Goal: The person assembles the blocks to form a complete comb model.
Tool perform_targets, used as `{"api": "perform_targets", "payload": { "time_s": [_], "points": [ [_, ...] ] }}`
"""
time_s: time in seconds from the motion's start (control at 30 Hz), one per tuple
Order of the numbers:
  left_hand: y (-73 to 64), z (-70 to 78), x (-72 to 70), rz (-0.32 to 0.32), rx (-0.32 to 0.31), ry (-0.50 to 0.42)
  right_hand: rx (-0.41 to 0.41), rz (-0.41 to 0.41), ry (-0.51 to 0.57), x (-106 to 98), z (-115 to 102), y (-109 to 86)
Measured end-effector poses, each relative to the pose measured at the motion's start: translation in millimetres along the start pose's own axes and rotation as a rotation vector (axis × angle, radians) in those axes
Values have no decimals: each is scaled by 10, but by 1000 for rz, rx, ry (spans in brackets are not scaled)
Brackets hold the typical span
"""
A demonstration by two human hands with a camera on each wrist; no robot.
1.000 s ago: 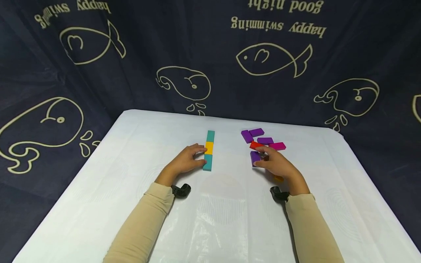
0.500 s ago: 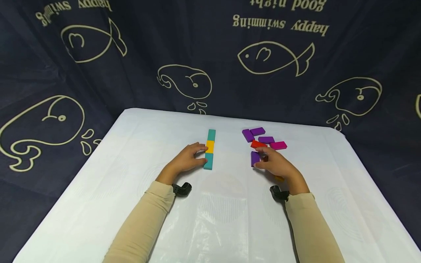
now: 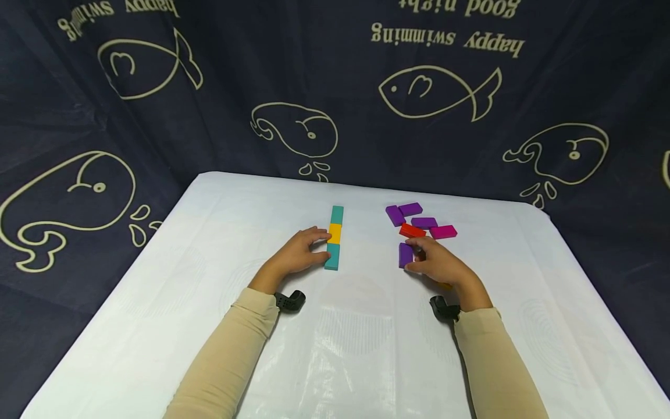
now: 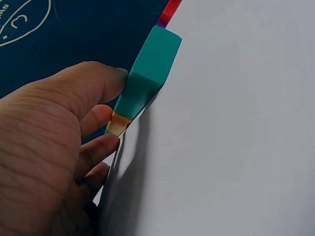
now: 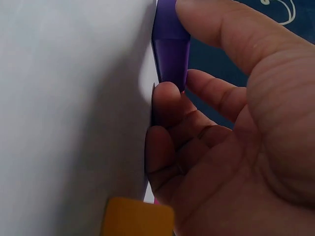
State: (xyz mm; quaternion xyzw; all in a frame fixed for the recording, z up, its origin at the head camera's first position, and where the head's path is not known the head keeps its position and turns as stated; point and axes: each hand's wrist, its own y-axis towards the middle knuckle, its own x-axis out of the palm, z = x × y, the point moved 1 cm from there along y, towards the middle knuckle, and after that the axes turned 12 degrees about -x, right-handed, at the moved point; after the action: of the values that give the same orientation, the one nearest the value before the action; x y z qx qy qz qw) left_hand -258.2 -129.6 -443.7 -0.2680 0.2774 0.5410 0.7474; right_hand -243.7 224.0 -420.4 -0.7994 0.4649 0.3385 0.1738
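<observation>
Right index finger (image 3: 419,241) shifted off red block (image 3: 412,230) | right hand (image 3: 441,262) pinches purple block (image 3: 405,256) nearside of it | left hand (image 3: 294,254) leftward, fingers spread at near teal block (image 3: 332,259) | likely grasping, lift needed

Snug tan long sleeves are worn here, with the left sleeve (image 3: 225,355) and right sleeve (image 3: 497,366) a bit creased. A chunky black gadget with a rounded, hooked end is worn at each wrist (left gadget (image 3: 290,301), right gadget (image 3: 444,308)). The left hand (image 3: 295,253) and right hand (image 3: 439,262) are left bare.
</observation>
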Motion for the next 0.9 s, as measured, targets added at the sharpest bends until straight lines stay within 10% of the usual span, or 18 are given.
{"api": "perform_targets", "payload": {
  "time_s": [0.9],
  "points": [
    [-4, 6, -9, 1, -4, -11, -157, 96, -48, 153, -468, 127]
  ]
}}
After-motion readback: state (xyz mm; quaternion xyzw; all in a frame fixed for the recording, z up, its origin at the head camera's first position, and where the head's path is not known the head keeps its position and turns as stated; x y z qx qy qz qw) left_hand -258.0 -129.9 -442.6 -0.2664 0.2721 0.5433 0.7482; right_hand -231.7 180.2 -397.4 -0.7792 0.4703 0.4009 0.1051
